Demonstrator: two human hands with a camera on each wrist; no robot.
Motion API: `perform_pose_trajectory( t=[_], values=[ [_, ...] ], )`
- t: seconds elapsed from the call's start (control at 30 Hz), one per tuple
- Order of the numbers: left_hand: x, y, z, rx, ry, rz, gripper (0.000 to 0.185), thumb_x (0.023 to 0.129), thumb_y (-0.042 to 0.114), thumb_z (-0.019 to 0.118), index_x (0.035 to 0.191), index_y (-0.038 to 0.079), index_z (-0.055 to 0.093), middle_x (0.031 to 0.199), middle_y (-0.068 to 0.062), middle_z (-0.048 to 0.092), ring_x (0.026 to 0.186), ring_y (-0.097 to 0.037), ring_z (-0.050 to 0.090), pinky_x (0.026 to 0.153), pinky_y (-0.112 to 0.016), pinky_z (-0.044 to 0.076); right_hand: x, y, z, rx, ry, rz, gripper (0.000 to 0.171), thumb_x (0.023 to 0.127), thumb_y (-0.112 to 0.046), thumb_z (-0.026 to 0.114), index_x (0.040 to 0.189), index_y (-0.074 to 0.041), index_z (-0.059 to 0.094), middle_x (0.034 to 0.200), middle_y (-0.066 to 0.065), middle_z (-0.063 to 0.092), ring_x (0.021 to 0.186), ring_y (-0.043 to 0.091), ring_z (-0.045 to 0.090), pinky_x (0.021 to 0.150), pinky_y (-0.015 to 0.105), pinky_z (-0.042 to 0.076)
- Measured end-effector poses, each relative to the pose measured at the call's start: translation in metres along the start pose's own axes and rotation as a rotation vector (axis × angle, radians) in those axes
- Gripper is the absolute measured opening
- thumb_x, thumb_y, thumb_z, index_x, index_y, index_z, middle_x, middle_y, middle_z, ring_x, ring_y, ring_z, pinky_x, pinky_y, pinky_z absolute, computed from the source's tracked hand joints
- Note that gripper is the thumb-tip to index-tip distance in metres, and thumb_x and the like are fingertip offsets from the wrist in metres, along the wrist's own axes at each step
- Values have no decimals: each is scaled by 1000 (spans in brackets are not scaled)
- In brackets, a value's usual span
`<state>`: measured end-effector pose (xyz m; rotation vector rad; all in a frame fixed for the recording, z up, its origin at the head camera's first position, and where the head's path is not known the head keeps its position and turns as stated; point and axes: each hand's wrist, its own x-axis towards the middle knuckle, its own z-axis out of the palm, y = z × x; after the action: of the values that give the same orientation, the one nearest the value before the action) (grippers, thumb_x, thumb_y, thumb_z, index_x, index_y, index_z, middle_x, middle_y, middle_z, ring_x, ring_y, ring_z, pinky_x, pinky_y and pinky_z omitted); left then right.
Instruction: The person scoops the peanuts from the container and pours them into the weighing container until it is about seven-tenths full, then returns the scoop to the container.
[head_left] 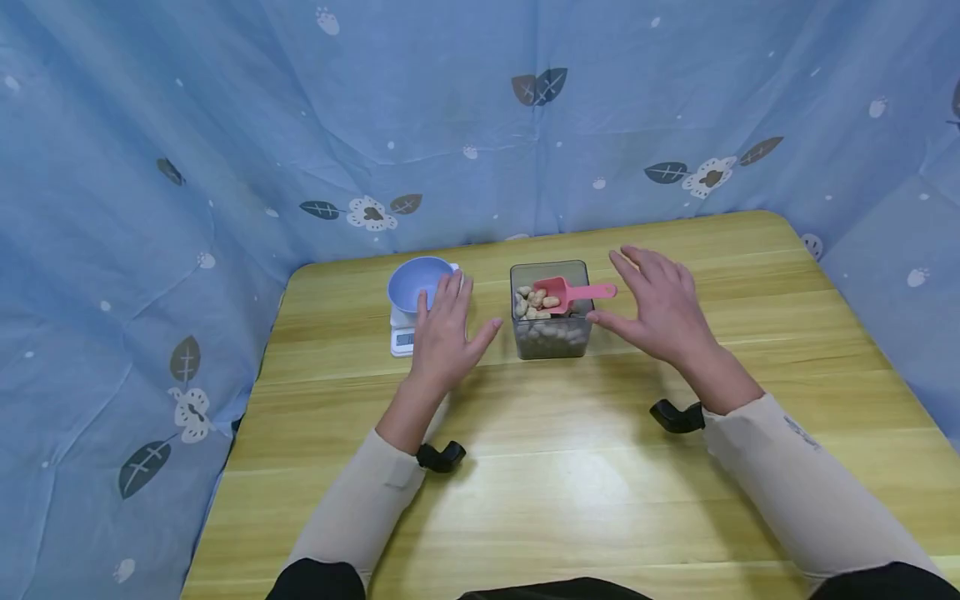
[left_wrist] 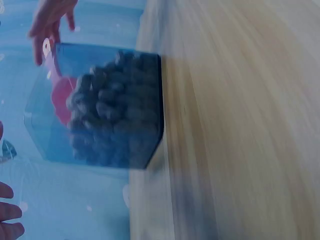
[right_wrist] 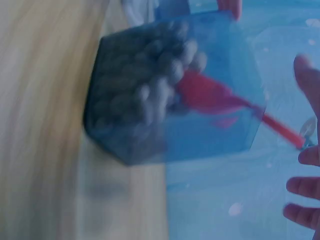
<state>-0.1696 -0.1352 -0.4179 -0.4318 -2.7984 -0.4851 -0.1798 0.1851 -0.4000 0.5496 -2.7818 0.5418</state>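
Hands flank the clear box (head_left: pixel 551 333) of peanuts: left hand (head_left: pixel 444 337) just left of it, fingers straight and spread, holding nothing; right hand (head_left: pixel 660 310) just right, fingers wide, nearest the pink scoop (head_left: pixel 573 293) resting in the box.

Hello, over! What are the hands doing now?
Left hand open, right hand open, flanking peanut box. Pink scoop inside, untouched. Nothing blocking.

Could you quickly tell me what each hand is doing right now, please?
Left hand: open, fingers spread, holding nothing, between the blue bowl and the clear container.
Right hand: open, holding nothing, beside the pink scoop.
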Motion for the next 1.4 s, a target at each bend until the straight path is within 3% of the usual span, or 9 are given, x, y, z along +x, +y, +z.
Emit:
perform_pose_trajectory(
  t=[0.1, 0.17, 0.43, 0.6, 0.7, 0.9, 1.17, 1.4],
  values=[
    [3, 8, 3, -54, 46, 56, 72, 98, 55, 47, 150, 6, 39, 158, -12, 35, 149, -27, 27, 122, -58, 14, 8, -10, -3, 8, 77, -85, 71, 84, -44, 72, 142, -7, 53, 142, 16, 51, 127, 40, 47, 94, 63, 43],
    [5, 14, 6, -65, 56, 87, 68, 99, 51, 48, 148, 5, 43, 156, -12, 39, 147, -27, 32, 121, -57, 19, 14, -18, -5, -14, 67, -112, 58, 86, -35, 71, 134, -6, 60, 133, 15, 57, 119, 39, 52, 85, 60, 49],
    [7, 35, 15, -96, -64, 126, 60, 102, 43, 47, 147, 3, 44, 157, -10, 38, 147, -25, 32, 124, -44, 18, 38, -47, -9, -119, -157, -75, 29, 84, -16, 67, 110, -7, 74, 114, 14, 62, 97, 36, 57, 74, 49, 53],
    [7, 39, 20, -108, -92, 113, 59, 103, 41, 47, 148, 3, 43, 158, -9, 35, 147, -23, 31, 124, -39, 17, 46, -54, -4, -161, -216, -42, 14, 85, -15, 73, 96, -9, 76, 99, 10, 60, 83, 31, 55, 65, 44, 53],
    [7, 39, 22, -128, -70, 120, 57, 103, 38, 47, 147, 2, 43, 158, -10, 36, 146, -26, 33, 124, -38, 18, 49, -54, 0, -178, -218, -64, 8, 88, -14, 72, 91, -7, 75, 93, 10, 57, 75, 29, 53, 58, 41, 51],
    [5, 40, 22, -157, -61, 107, 55, 104, 37, 45, 147, 2, 44, 158, -9, 35, 146, -24, 33, 123, -37, 20, 50, -48, 7, -124, -210, -189, 10, 94, -8, 64, 92, -3, 73, 86, 9, 55, 65, 22, 52, 54, 33, 48],
    [5, 41, 20, -165, -79, 72, 56, 104, 39, 45, 148, 4, 42, 159, -7, 32, 146, -24, 33, 123, -37, 22, 50, -37, 9, 57, -183, -231, 21, 94, -12, 66, 111, 0, 73, 89, 8, 56, 74, 21, 55, 64, 33, 50],
    [5, 41, 20, -191, -90, 62, 57, 104, 39, 45, 149, 6, 40, 160, -6, 31, 147, -23, 31, 123, -37, 22, 45, -24, 5, 178, -191, -145, 29, 92, -13, 70, 118, 0, 70, 96, 10, 52, 77, 22, 50, 66, 35, 45]
  ],
)
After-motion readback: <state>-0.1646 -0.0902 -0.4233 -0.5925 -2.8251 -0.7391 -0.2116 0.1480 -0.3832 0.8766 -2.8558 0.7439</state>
